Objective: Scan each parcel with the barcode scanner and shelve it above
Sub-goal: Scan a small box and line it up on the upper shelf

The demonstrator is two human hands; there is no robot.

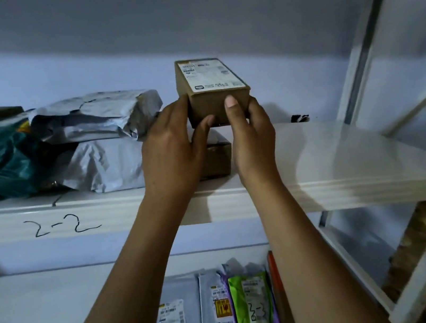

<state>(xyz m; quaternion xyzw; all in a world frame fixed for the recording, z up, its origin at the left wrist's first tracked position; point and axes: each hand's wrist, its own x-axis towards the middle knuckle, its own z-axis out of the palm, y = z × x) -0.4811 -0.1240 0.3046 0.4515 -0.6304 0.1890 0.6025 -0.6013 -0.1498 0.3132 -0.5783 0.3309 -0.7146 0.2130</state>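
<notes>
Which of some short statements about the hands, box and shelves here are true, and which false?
1. The left hand and right hand both grip the cardboard box. True.
2. The box is held printed side down. False: its label faces up.
3. The shelf edge is marked 2-2. True.
4. Nothing lies below that shelf. False: parcels lie on the lower shelf, one a green bag.

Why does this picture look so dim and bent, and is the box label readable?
Head view: dim, bluish light; the wide lens bows the shelf edge; a sheen lies on its right part; the label on the cardboard box is too blurred to read.
</notes>
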